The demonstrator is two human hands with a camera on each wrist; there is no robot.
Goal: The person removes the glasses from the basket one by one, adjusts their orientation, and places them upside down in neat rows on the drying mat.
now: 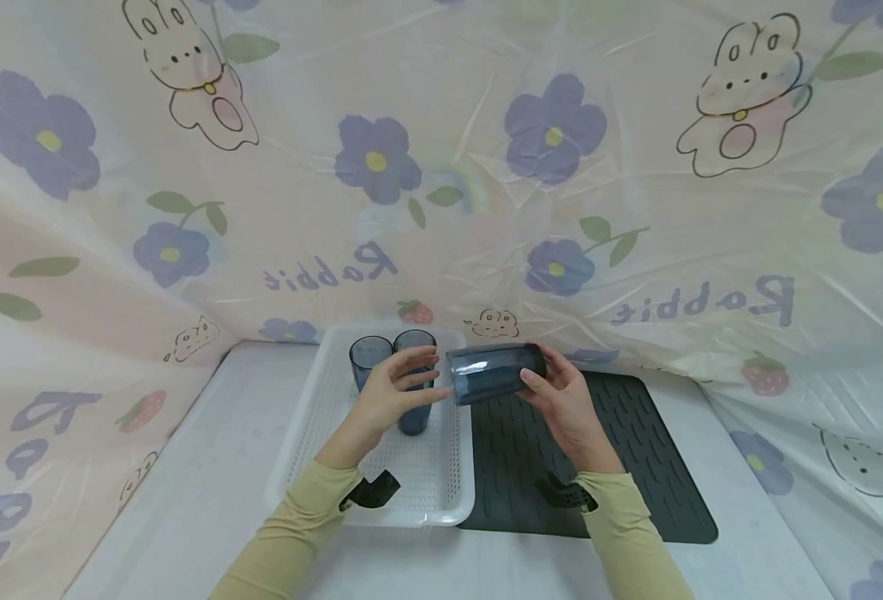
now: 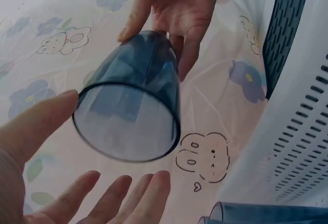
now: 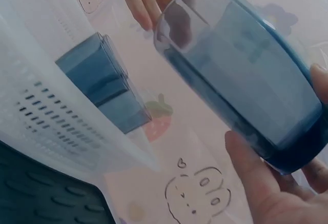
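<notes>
A blue see-through drinking glass point(image 1: 492, 373) lies sideways in the air, its mouth toward the left. My right hand point(image 1: 567, 410) grips it round the base end, thumb on the near side. My left hand point(image 1: 391, 393) is beside the mouth, fingers spread and loosely bent. In the left wrist view its thumb is close to the rim of the glass point(image 2: 128, 116); whether they touch I cannot tell. Two more blue glasses point(image 1: 414, 421) stand upright in the white perforated basket point(image 1: 466, 492), partly hidden behind my left hand.
To the right of the basket lies a dark ridged drying mat point(image 1: 666, 467) on the white table point(image 1: 224, 433). A curtain printed with flowers and rabbits point(image 1: 456, 225) hangs behind the table and along its sides.
</notes>
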